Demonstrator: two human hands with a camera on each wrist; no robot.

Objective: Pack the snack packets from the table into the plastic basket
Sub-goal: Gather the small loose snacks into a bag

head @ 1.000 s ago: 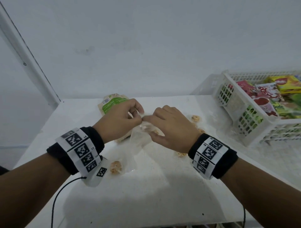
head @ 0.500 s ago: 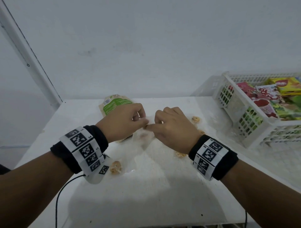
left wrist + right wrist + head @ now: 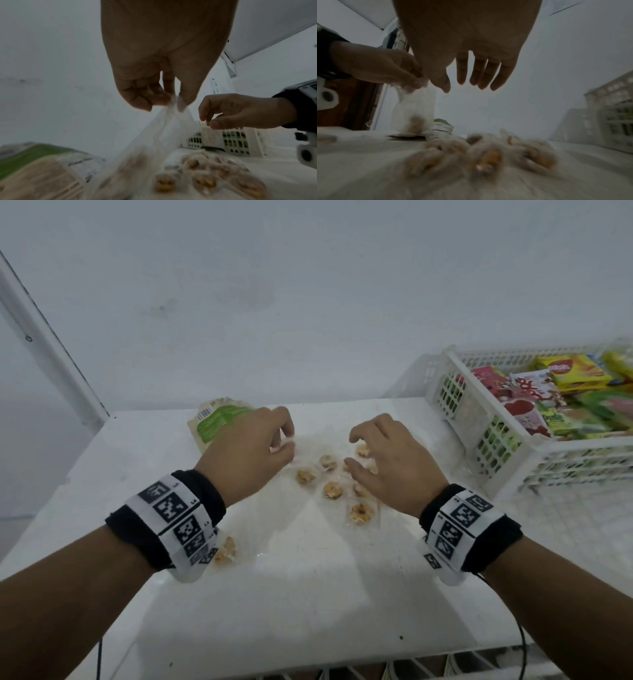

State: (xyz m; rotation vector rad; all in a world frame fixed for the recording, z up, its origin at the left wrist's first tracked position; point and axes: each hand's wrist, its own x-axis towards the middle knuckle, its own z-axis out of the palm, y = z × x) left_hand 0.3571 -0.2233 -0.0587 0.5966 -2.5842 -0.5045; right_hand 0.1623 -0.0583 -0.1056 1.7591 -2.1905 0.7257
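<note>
Left hand (image 3: 248,451) above the white table (image 3: 308,594), thumb and fingertips pinched on the top edge of a clear plastic wrapper (image 3: 164,129); wrapper hung down to the table, one brownish snack blurred inside near its bottom. Right hand (image 3: 390,463) apart from the left, empty, fingers (image 3: 478,75) loosely spread and pointed down over a cluster of small clear-wrapped snack packets (image 3: 334,490) on the table. One more such packet (image 3: 226,551) nearer the person, just beside the left wrist band. Green-labelled pouch (image 3: 215,419) flat on the table behind the left hand. White plastic basket (image 3: 513,470) at the right side of the table, well apart from both hands, already with colourful packets (image 3: 575,392) inside.
</note>
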